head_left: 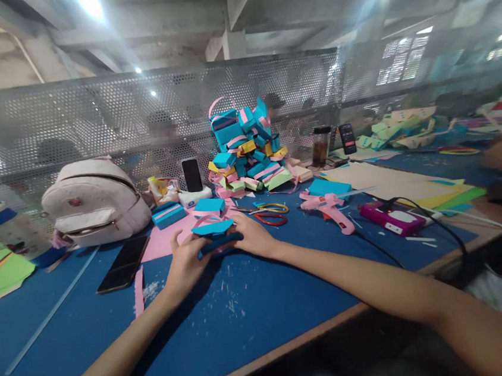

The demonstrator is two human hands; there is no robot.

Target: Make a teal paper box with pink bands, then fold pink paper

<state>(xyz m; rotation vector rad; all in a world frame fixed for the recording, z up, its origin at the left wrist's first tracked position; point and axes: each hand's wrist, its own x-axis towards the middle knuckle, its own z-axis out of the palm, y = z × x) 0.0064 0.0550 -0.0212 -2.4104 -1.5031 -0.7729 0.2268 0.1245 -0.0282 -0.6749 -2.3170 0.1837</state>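
Both my hands grip a small blue paper box (213, 228) with a pink strip, held just above the blue tabletop. My left hand (187, 256) has its fingers round the left side, with the index finger raised. On the right side of the box my right hand (252, 234) is closed, its fingertips partly hidden. Just beyond lie a blue paper piece (209, 207) and a blue box with a pink band (168, 215), near a pink sheet (155, 240). Scissors with red and yellow handles (272, 214) rest to the right of my hands.
A heap of blue, pink and yellow paper boxes (247, 152) stands against the perforated screen. To the right are a pink glue gun (329, 206), a purple power bank (391, 218) with cables and stacked sheets (379, 177). Leftward lie a black phone (123, 265), a white backpack (93, 201) and a bottle (18, 233).
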